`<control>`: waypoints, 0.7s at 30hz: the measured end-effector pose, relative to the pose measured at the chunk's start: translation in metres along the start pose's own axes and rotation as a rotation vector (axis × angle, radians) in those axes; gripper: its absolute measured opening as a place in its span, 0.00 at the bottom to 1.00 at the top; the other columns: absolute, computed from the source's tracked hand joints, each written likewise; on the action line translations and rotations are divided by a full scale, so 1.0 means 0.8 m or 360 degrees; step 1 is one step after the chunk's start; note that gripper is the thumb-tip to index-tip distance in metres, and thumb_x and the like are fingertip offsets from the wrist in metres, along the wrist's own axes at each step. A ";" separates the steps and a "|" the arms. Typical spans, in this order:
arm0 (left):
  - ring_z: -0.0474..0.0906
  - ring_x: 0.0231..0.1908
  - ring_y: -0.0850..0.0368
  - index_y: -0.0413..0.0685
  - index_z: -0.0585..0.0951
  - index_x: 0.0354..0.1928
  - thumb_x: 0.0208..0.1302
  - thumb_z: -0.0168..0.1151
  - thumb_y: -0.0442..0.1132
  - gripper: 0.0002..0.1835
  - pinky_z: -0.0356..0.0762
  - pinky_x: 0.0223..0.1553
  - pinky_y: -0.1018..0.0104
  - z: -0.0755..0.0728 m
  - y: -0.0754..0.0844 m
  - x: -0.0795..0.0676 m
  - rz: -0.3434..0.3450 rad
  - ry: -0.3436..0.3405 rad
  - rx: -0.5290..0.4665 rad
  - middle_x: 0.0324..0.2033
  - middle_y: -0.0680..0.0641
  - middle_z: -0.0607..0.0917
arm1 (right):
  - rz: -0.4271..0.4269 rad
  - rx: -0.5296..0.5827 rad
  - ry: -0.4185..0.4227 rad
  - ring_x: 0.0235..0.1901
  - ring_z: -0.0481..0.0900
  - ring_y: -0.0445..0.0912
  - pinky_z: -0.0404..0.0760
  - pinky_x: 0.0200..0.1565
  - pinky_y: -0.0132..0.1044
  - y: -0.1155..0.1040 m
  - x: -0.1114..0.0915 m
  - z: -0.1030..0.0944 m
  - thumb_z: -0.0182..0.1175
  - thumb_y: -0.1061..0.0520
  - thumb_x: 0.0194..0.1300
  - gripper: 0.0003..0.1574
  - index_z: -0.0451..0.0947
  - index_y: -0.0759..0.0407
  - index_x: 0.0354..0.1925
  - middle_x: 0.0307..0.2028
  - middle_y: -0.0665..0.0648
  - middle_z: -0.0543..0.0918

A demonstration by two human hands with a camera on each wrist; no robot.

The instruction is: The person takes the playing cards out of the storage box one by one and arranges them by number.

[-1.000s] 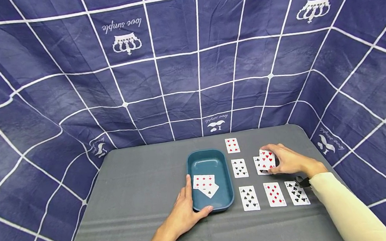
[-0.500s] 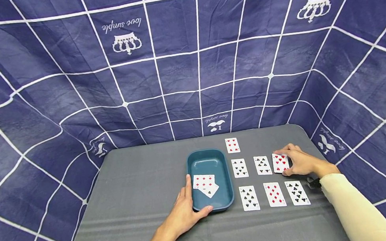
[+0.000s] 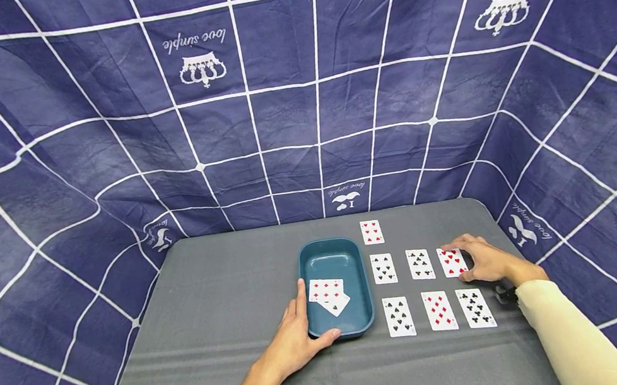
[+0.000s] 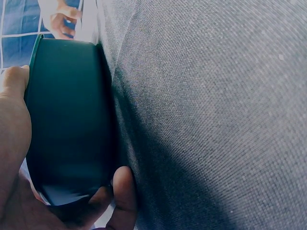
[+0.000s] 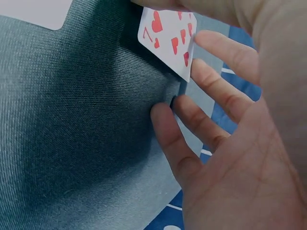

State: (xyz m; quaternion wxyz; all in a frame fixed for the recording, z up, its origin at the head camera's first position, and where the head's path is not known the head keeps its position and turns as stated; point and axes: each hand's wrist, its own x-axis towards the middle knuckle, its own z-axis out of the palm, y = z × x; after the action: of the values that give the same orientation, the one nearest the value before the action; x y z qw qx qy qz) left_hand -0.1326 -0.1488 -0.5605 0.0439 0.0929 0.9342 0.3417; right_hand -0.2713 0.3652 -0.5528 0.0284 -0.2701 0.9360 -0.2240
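A seven of hearts playing card [image 5: 172,36] is held by its edges between the thumb and fingers of my right hand [image 3: 484,259], at or just above the tabletop. It forms the right end of a row with a black club card [image 3: 420,265] and a black spade card [image 3: 383,269]. My left hand [image 3: 292,340] grips the near left corner of a blue-green tray [image 3: 367,294], its thumb at the near rim. Inside the tray, a red diamond card [image 3: 324,288] overlaps a black-suited card [image 3: 337,307].
A nearer row has a spade card [image 3: 399,317], a diamond card [image 3: 439,311] and a club card [image 3: 476,308]. One heart card [image 3: 371,232] lies alone farther back. Blue gridded cloth [image 3: 288,118] walls the grey table [image 3: 224,304] at the back and sides.
My right hand has carried the seven of hearts rightward, from over the club card to the spot beside it, and lowered it. My left hand and the tray have stayed put.
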 end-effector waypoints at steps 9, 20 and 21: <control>0.75 0.79 0.31 0.40 0.43 0.97 0.66 0.84 0.70 0.78 0.78 0.78 0.32 0.000 0.002 0.000 0.0000 -0.0002 -0.0007 0.80 0.27 0.75 | -0.0001 0.0022 0.0022 0.64 0.81 0.70 0.75 0.63 0.61 0.001 -0.001 0.003 0.86 0.59 0.50 0.51 0.85 0.65 0.73 0.66 0.71 0.86; 0.74 0.80 0.30 0.40 0.44 0.96 0.65 0.84 0.70 0.78 0.78 0.78 0.31 0.001 0.001 -0.002 -0.0001 0.0002 -0.0016 0.80 0.27 0.74 | 0.0042 0.0014 0.0050 0.63 0.81 0.70 0.76 0.62 0.61 -0.001 -0.004 0.009 0.85 0.60 0.47 0.53 0.84 0.65 0.74 0.66 0.72 0.85; 0.74 0.80 0.30 0.40 0.44 0.96 0.65 0.84 0.70 0.77 0.78 0.78 0.31 0.001 0.001 -0.002 0.0001 0.0002 -0.0015 0.80 0.27 0.75 | 0.0037 0.0013 0.0056 0.63 0.81 0.70 0.75 0.61 0.60 -0.002 -0.005 0.009 0.85 0.60 0.47 0.54 0.84 0.65 0.74 0.66 0.72 0.85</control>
State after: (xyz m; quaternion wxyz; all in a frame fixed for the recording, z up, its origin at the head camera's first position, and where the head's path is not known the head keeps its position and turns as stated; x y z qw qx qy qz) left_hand -0.1310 -0.1481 -0.5603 0.0436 0.0927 0.9325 0.3463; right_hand -0.2659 0.3633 -0.5585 0.0157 -0.2552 0.9385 -0.2321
